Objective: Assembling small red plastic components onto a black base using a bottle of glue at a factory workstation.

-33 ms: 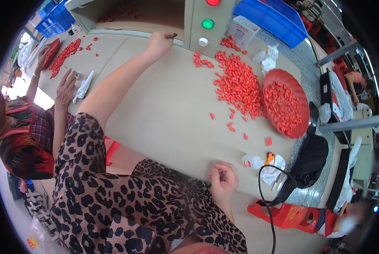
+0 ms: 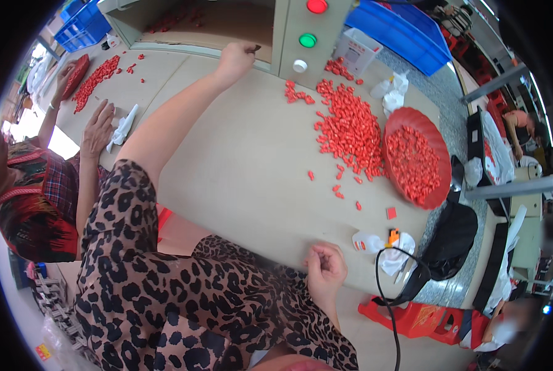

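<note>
From where I stand, the left hand [image 2: 236, 65] is stretched far out over the table [image 2: 245, 161], its fingers closed in a pinch on a small dark piece [image 2: 257, 47] that pokes out at the tips. That piece sits right before the front edge of an open-fronted cabinet [image 2: 285, 43], with red, green and white buttons just to the hand's right.

The right hand [image 2: 327, 266] is back at the near edge of the table, its fingers loosely curled; I can't tell whether anything is tucked inside. Just to its right are a white bottle [image 2: 368, 242] and an orange object [image 2: 392, 237] beside some crumpled white material [image 2: 395, 263].

Further out from the right hand spreads a heap of small red pieces [image 2: 349, 127], a few strays on its near side. A scalloped red bowl [image 2: 442, 167] full of similar pieces touches the heap's right side. To the left of the outstretched left arm, a co-worker's hand [image 2: 97, 131] is raised near another scatter of red pieces.
</note>
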The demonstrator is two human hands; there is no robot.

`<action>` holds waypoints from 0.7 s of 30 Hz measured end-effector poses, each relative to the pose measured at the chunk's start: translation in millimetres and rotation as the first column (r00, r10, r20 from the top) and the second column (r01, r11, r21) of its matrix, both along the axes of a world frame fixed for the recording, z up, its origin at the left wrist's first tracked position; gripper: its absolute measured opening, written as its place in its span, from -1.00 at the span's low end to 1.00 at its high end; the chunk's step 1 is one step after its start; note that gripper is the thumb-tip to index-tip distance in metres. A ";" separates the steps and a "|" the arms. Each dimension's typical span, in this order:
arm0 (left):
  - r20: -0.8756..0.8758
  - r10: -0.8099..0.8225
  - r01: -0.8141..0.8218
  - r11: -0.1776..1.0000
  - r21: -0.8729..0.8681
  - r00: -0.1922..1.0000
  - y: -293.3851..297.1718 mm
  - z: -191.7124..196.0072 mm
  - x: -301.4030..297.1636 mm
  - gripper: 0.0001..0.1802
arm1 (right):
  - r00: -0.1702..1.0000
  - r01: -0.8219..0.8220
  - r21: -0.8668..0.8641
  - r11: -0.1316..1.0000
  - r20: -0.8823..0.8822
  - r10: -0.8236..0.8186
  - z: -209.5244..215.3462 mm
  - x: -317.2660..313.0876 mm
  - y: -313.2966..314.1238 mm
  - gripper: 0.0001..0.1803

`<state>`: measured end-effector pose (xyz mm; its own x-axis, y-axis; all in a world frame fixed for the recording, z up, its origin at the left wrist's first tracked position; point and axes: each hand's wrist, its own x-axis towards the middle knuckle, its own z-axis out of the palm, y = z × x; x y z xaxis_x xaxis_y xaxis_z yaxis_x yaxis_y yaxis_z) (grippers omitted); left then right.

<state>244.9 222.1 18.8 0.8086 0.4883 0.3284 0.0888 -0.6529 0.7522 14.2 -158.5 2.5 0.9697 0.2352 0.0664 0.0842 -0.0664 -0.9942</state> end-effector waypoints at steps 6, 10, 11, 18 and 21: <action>-0.273 0.027 0.119 0.856 0.503 0.962 20.9 -2.7 78.8 -0.72 | 0.989 0.074 0.036 0.997 -0.135 -0.068 7.3 -6.2 0.9 -0.93; -0.077 -0.212 0.223 0.959 0.176 0.974 24.6 -16.8 101.5 -0.68 | 0.988 0.082 0.025 0.996 -0.131 -0.078 6.7 -6.1 2.5 -0.92; -0.049 -0.260 0.263 0.959 0.101 0.965 27.2 -18.6 104.6 -0.67 | 0.988 0.071 0.022 0.997 -0.136 -0.067 6.7 -6.0 2.4 -0.92; 0.005 -0.268 0.262 0.947 0.186 0.963 20.4 -8.4 104.6 -0.67 | 0.980 0.113 -0.001 0.994 -0.167 -0.111 12.3 -2.1 2.2 -0.92; 0.035 -0.188 0.188 0.982 0.023 0.981 25.2 -6.0 91.7 -0.64 | 0.974 0.114 0.015 0.993 -0.197 -0.109 13.8 -2.8 2.1 -0.92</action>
